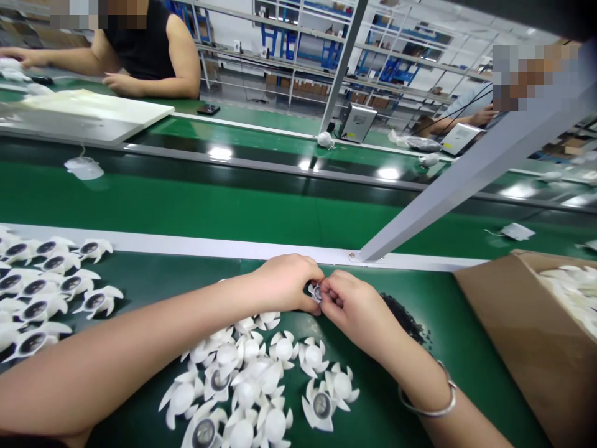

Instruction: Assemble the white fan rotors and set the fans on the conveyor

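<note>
My left hand (291, 283) is closed around a small white fan wheel (315, 292), which is mostly covered by my fingers. My right hand (354, 305) meets it from the other side, thumb and fingertips pinched together at the wheel's centre. Whatever sits in that pinch is too small to make out. Below my hands lies a loose pile of white fan wheels (247, 392), some with their grey hub side up. Beside my right wrist is a heap of small black pieces (403, 317).
More fan wheels (35, 287) lie hub side up at the left. A cardboard box (504, 330) holding white parts stands at the right. A slanted metal post (438, 180) rises from the white rail (186, 244). Beyond runs a green conveyor belt (233, 211); two people sit across it.
</note>
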Available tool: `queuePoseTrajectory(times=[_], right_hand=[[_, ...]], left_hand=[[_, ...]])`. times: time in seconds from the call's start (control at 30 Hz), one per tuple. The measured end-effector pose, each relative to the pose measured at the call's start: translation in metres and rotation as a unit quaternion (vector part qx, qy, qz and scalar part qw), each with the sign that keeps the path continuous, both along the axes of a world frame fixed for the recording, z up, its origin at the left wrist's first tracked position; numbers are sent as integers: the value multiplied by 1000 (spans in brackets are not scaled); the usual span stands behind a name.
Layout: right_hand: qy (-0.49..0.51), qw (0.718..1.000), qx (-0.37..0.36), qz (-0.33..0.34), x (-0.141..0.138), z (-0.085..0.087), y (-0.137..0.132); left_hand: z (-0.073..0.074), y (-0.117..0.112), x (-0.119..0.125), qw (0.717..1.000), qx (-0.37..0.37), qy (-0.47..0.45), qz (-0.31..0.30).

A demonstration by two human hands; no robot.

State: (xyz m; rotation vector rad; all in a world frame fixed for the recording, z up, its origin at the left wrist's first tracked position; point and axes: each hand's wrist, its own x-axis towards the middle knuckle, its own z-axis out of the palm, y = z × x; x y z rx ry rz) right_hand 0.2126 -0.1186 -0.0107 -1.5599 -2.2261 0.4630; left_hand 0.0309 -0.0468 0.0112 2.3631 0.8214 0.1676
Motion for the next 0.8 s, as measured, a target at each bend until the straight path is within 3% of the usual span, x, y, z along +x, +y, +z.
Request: queuePoseTrajectory(times=[0.1,0.23,0.33,0.4,0.47,0.57,0.67,0.8], right_hand=[[-42,998,28,35,0,2,-2],[-134,974,126,131,2,8,-9],[-107,968,161,163,19,18,-10],[-58,971,215,90,44,23,-4],[-7,963,262,-61,79,24,7],[78,934,191,-291,135,14,26],[104,927,105,-345,175,-6,40],[102,928,61,-354,192,-30,52]], left_hand=[[-1,0,0,1000,-3,0,1],[0,1,-1,1000,-20,-7,2],[2,2,-2,999,-45,-9,9],[2,2,-3,998,-56,-8,14],[2,3,-3,998,-64,-7,15],[0,4,-3,997,-75,-12,19],[-1,5,-3,997,-78,-20,18],[0,5,-4,996,-86,-18,23]])
